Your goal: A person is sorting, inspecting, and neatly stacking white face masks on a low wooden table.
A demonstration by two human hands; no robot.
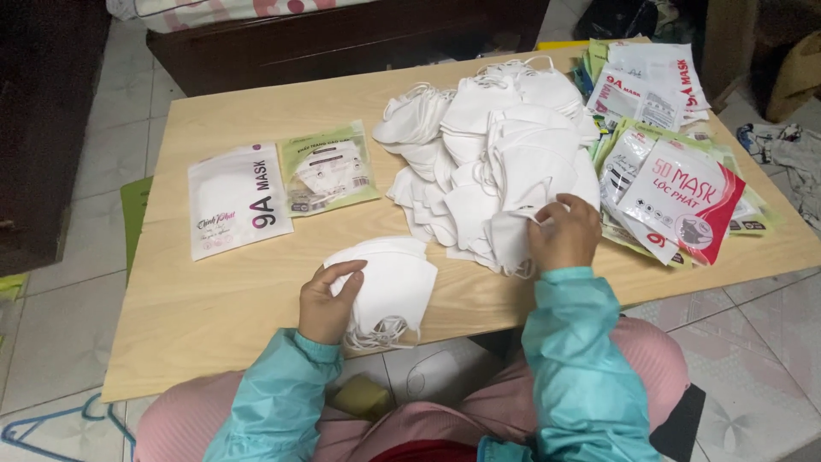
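The left hand (pixel 327 301) sits low in the middle of the frame. It grips a small stack of white face masks (pixel 389 287) at the near edge of the tabletop (pixel 214 299). The thumb lies on top and the fingers curl around the left side of the stack. The thin ear loops hang out at the bottom of the stack, over the table edge.

The right hand (pixel 564 233) is a bit to the right of the middle. Its fingertips pinch the edge of one mask on the near side of the big pile of loose white masks (pixel 496 154). That pile fills the middle and upper middle of the frame.

These masks look very light, soft and floppy. They bend easily and could slide off each other, so a stack needs a flat grip with the thumb on top. A single mask is best taken by its folded edge, not by the stringy loops, which may tangle.

On the left lie a white mask packet (pixel 235 201) and a green mask packet (pixel 329 167), just beside each other. On the right is a heap of packets (pixel 676 171) in white, red and green.
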